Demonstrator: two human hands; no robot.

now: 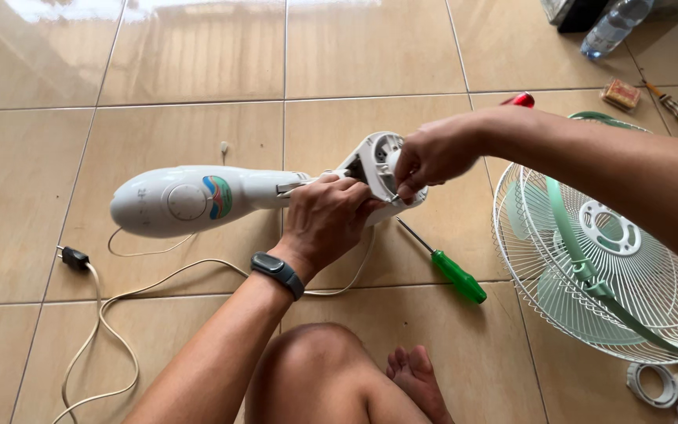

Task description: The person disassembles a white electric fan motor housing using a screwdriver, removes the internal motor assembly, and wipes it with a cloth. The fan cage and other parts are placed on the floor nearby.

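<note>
A white fan body (190, 200) with a round dial lies on its side on the tiled floor. My left hand (325, 220), with a dark band on the wrist, grips its neck next to the open motor end (377, 157). My right hand (433, 153) reaches in from the right and pinches a small part at that motor end; the part is too small to name. A green-handled screwdriver (455, 275) lies on the floor just right of my left hand.
A white wire fan grille with green blades (590, 259) lies at the right. The fan's cord and plug (76, 257) trail at the left. A water bottle (614, 27), a small box (620, 94) and another screwdriver (672, 106) lie at the top right. My knee and foot (413, 377) are at the bottom.
</note>
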